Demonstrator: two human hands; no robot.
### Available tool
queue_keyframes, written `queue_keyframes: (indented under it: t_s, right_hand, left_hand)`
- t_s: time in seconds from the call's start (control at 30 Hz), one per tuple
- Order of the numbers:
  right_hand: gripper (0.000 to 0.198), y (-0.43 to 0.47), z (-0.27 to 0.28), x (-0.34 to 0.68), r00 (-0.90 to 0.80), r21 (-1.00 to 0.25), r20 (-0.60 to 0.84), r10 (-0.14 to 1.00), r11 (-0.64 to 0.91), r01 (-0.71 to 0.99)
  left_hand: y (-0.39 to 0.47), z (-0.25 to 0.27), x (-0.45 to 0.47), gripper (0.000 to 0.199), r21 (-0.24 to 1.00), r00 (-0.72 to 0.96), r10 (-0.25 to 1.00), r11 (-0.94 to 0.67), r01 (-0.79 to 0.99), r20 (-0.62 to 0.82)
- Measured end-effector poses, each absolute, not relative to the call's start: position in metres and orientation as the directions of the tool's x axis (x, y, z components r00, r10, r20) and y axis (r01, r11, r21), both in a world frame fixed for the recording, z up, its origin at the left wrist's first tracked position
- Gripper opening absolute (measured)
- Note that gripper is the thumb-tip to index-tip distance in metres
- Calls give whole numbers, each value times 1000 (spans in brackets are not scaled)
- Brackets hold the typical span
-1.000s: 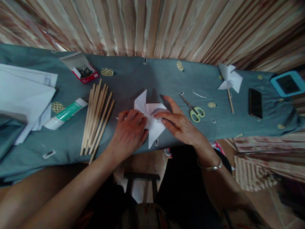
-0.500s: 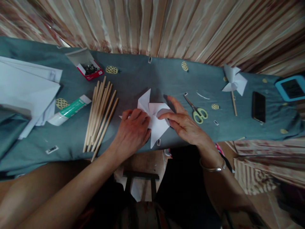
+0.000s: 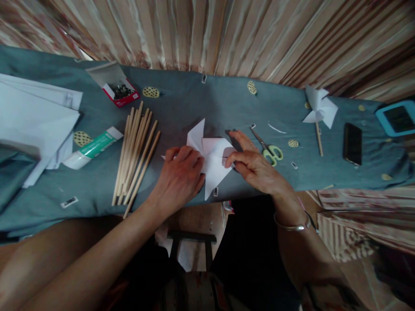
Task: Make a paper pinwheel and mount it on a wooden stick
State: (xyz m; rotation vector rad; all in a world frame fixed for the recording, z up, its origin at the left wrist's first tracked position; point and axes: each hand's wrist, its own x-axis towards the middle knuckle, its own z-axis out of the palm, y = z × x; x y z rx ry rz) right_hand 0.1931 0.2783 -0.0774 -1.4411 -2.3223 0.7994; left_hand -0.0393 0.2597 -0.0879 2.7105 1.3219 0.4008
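A white paper pinwheel (image 3: 214,168) with pointed blades lies in front of me on the cloth-covered table. My left hand (image 3: 181,170) holds it down on its left side, fingers curled over the paper, hiding that part. At the right edge, my right hand (image 3: 251,164) pinches a blade between thumb and a finger, while another finger stretches forward past the paper. Beside the right hand lie scissors (image 3: 271,153) with green handles. Several wooden sticks (image 3: 134,157) rest to the left of the left hand.
A red box (image 3: 125,100) of small dark metal pieces stands open at back left. Near it lie a green-and-white tube (image 3: 94,149) and white paper sheets (image 3: 32,112). A pinwheel on a stick (image 3: 319,112), a phone (image 3: 352,144) and a blue-framed device (image 3: 397,119) lie right.
My right hand has shifted slightly right, and the blade that curled toward the centre now lies flatter. My left hand stays in place on the pinwheel.
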Motion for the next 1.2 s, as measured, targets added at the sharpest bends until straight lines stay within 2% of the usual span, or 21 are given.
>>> queue_keyframes:
  t_s: [0.37, 0.6, 0.83, 1.07, 1.2]
  right_hand:
    - [41, 286, -78, 203, -464, -635, -33, 885, 340, 694]
    - [32, 288, -77, 206, -467, -626, -47, 883, 338, 703]
    - [34, 291, -73, 205, -421, -714, -44, 906, 266, 648]
    - [23, 291, -74, 204, -450, -760, -41, 892, 265, 594]
    - [31, 290, -78, 203, -481, -761, -40, 876, 286, 583]
  left_hand:
    - [261, -88, -40, 18, 189, 591, 782, -622, 760, 197]
    - [261, -88, -40, 19, 183, 597, 777, -628, 756, 201]
    - [261, -89, -40, 17, 159, 595, 779, -625, 764, 198]
    - [261, -89, -40, 19, 168, 595, 783, -621, 765, 183]
    - [261, -89, -40, 20, 179, 595, 783, -621, 763, 180]
